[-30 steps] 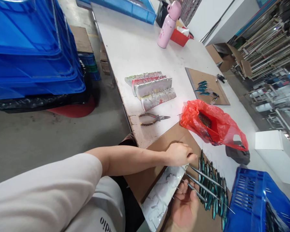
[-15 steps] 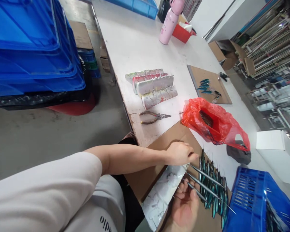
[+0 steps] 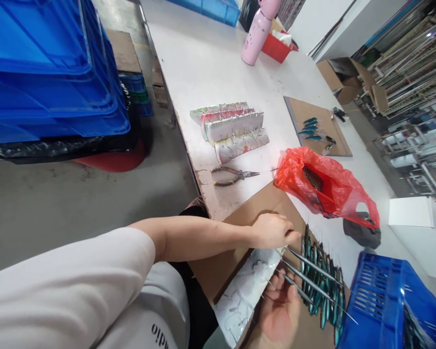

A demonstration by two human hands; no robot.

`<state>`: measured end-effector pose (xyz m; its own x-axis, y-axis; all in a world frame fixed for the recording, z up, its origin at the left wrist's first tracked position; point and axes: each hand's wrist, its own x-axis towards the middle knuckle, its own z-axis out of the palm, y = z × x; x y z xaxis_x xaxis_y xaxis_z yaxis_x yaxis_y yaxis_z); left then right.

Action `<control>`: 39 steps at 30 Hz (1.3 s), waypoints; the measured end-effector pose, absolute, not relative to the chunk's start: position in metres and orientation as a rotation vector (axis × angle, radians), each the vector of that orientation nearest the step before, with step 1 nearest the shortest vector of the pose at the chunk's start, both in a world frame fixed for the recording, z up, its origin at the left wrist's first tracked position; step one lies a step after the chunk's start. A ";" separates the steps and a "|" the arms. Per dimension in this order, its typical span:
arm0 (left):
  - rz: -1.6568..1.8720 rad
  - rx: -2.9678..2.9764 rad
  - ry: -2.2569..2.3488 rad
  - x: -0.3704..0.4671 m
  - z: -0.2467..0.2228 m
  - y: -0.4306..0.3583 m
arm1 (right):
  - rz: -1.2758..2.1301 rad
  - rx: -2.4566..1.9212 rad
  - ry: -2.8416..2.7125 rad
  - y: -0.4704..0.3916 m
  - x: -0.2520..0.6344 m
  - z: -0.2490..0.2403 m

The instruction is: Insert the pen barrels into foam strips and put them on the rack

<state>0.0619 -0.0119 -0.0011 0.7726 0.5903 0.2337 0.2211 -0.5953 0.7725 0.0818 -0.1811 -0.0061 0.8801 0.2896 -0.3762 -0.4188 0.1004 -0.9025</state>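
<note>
A white block with a cracked, peeling surface (image 3: 245, 291) lies tilted over brown cardboard (image 3: 236, 264). Slim grey pointed rods (image 3: 305, 278) stick out from its right end, with fine wires on them. My left hand (image 3: 274, 231) is closed at the block's upper end; what its fingers pinch is hidden. Palm up below the rods, my right hand (image 3: 278, 310) has its fingers curled against the block's edge and round the lowest grey rod. Just right of both hands, several dark teal fish-shaped pieces (image 3: 323, 286) lie in a row on the cardboard.
Pliers (image 3: 234, 176) and several similar blocks (image 3: 240, 126) lie on the white table (image 3: 210, 63). A red plastic bag (image 3: 319, 182), a blue basket (image 3: 378, 291), a board with teal pieces (image 3: 323, 126) and a pink bottle (image 3: 256, 41) stand around. Blue crates (image 3: 51, 87) are stacked at left.
The whole view has shifted slightly, so that the table items appear a little further right. Both hands keep the same pose at the block.
</note>
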 end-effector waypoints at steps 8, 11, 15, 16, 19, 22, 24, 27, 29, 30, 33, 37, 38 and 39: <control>0.626 2.189 0.609 0.063 -0.004 -0.013 | 0.516 -1.464 -0.013 -0.188 0.086 -0.012; 0.627 2.193 0.608 0.063 -0.004 -0.013 | 0.521 -1.487 -0.013 -0.191 0.086 -0.012; 0.616 2.189 0.600 0.062 -0.003 -0.013 | 0.520 -1.432 0.087 -0.188 0.084 -0.008; 0.614 2.189 0.601 0.062 -0.003 -0.013 | 0.513 -1.438 0.072 -0.187 0.083 -0.007; 0.615 2.191 0.609 0.062 -0.003 -0.013 | 0.472 -1.493 -0.071 -0.187 0.082 -0.006; 0.633 2.204 0.614 0.063 -0.003 -0.013 | 0.453 -1.529 -0.178 -0.190 0.082 -0.006; 0.638 2.213 0.622 0.063 -0.004 -0.014 | 0.425 -1.546 -0.179 -0.190 0.081 -0.005; 0.644 2.223 0.627 0.063 -0.004 -0.014 | 0.319 -1.584 -0.168 -0.186 0.076 0.001; 0.659 2.227 0.622 0.063 -0.005 -0.015 | 0.274 -1.603 -0.202 -0.182 0.073 0.007; 0.666 2.229 0.620 0.063 -0.006 -0.015 | 0.269 -1.604 -0.220 -0.180 0.072 0.009; 0.674 2.229 0.613 0.064 -0.007 -0.015 | 0.349 -1.583 -0.177 -0.179 0.072 0.010; 0.665 2.226 0.616 0.064 -0.006 -0.015 | 0.495 -1.523 0.008 -0.187 0.083 0.000; 0.661 2.225 0.620 0.064 -0.006 -0.015 | 0.518 -1.525 -0.005 -0.191 0.086 -0.004; 0.659 2.225 0.622 0.065 -0.006 -0.015 | 0.544 -1.539 -0.055 -0.194 0.089 -0.009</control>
<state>0.0646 -0.0150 -0.0062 0.7525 0.6021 0.2671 0.2324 -0.6221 0.7476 0.0893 -0.1935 -0.0088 0.8807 0.3665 -0.3000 -0.2988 -0.0615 -0.9523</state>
